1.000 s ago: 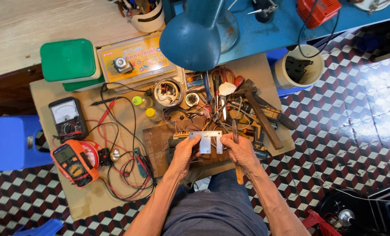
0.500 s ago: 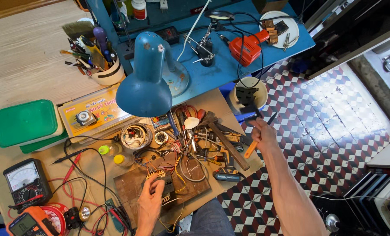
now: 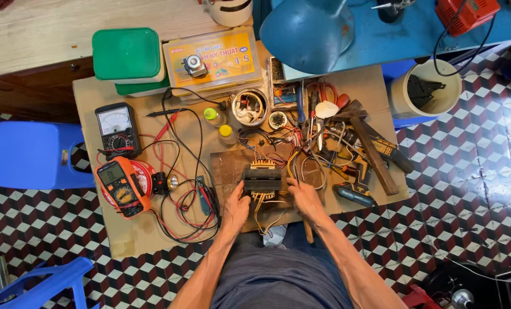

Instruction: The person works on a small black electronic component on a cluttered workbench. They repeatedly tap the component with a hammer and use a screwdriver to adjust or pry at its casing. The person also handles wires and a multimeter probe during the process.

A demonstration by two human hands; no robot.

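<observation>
Both hands hold the small black transformer (image 3: 262, 178), one on each side: left hand (image 3: 236, 207) with its grip closed on the lower left corner, right hand (image 3: 304, 198) gripping the lower right edge. Transformer sits on a brown wooden board (image 3: 225, 171) near the front edge of the cardboard-covered counter (image 3: 89, 97), coloured wires trailing from under it.

Left to right across the counter: orange digital multimeter (image 3: 119, 187) at the front left, black analogue meter (image 3: 114, 129) just behind it, red and black test leads (image 3: 182, 200) looping toward the board. Green-lidded box (image 3: 126, 55) at the back left, yellow flat box (image 3: 218, 57) beside it. Two small yellow-capped bottles (image 3: 220, 126) behind the board. Blue lamp shade (image 3: 307, 31) overhangs the back. Hammer (image 3: 370, 146) and loose tools lie right of the transformer.
</observation>
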